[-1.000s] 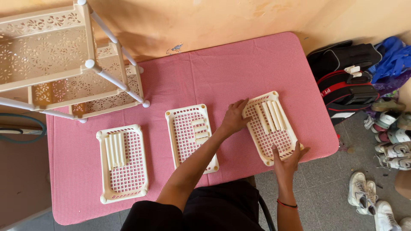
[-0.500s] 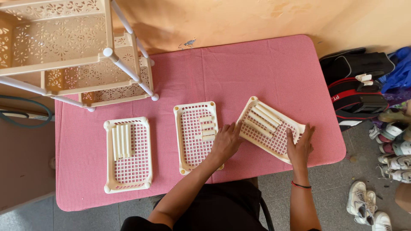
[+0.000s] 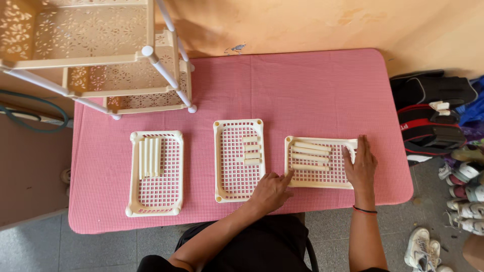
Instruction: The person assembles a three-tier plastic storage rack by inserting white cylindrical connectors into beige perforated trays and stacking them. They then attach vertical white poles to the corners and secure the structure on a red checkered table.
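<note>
Steadying the right-hand tray (image 3: 317, 177) on the pink-checked table (image 3: 302, 85), we keep both hands flat and spread: our left hand (image 3: 270, 190) presses its near left corner, our right hand (image 3: 360, 166) covers its right edge. Neither pinches anything. The tray lies crosswise, with short cream rods (image 3: 310, 152) loose on its grid. To do this well, we judge, hold it level and move it slowly so the rods don't roll. Two matching trays (image 3: 238, 159) lie to its left.
</note>
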